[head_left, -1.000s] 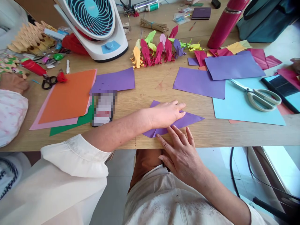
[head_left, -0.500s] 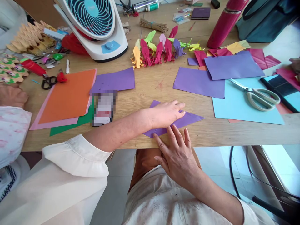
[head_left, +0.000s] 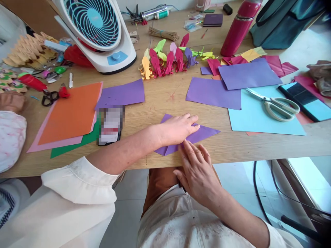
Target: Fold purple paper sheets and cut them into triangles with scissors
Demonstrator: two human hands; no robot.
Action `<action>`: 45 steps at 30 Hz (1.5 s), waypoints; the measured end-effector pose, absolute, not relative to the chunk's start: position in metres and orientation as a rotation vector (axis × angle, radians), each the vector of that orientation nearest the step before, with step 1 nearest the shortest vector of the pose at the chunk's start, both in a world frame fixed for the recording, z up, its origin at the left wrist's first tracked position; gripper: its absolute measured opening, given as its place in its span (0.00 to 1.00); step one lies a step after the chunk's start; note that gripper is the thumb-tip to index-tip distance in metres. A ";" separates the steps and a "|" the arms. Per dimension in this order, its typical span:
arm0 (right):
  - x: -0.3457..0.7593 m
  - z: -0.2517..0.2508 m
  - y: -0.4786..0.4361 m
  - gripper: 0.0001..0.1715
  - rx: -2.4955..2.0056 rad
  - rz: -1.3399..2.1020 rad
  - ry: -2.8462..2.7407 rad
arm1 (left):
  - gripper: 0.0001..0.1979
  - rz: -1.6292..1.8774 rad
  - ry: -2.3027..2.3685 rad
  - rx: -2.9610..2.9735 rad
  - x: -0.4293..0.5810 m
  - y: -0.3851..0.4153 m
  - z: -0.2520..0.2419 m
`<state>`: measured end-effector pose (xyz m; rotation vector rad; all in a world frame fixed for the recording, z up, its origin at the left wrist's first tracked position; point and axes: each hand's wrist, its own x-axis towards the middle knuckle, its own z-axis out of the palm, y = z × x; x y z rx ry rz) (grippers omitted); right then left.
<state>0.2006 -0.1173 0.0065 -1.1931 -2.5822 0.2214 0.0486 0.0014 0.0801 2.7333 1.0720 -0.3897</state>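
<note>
A folded piece of purple paper lies near the table's front edge, pointed at its right end. Across its middle lies my left hand, flat with the fingers stretched to the right, hiding part of the sheet. My right hand touches the paper's near edge with its fingertips, fingers extended and fairly close together, the thumb apart. Nothing is gripped in either hand. A crease runs through the paper's lower left part.
Purple sheets, a light blue sheet with scissors and a phone lie right. Orange paper and another phone lie left. Folded paper figures, a fan and a red bottle stand behind. Another person's hand rests far left.
My right hand's fingers have drawn closer together and shifted slightly left along the paper's near edge. My left hand stays flat on the paper. The whole view has shifted a little.
</note>
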 end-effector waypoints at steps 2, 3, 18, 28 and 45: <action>0.197 0.007 -0.117 0.35 -1.164 0.236 -2.587 | 0.21 -0.387 1.108 2.728 0.050 -0.001 0.077; 0.196 0.008 -0.117 0.34 -1.127 0.260 -2.595 | 0.22 -0.388 1.142 2.729 0.052 -0.004 0.074; 0.287 0.029 -0.069 0.20 -0.771 0.430 -2.246 | 0.29 0.261 1.701 2.569 0.079 -0.059 0.009; 0.261 0.003 -0.039 0.42 -1.004 0.163 -2.625 | 0.41 0.189 1.500 2.636 0.063 -0.062 0.007; 0.274 -0.003 -0.083 0.52 -1.118 -0.018 -2.615 | 0.43 0.062 1.845 2.603 0.019 -0.133 0.011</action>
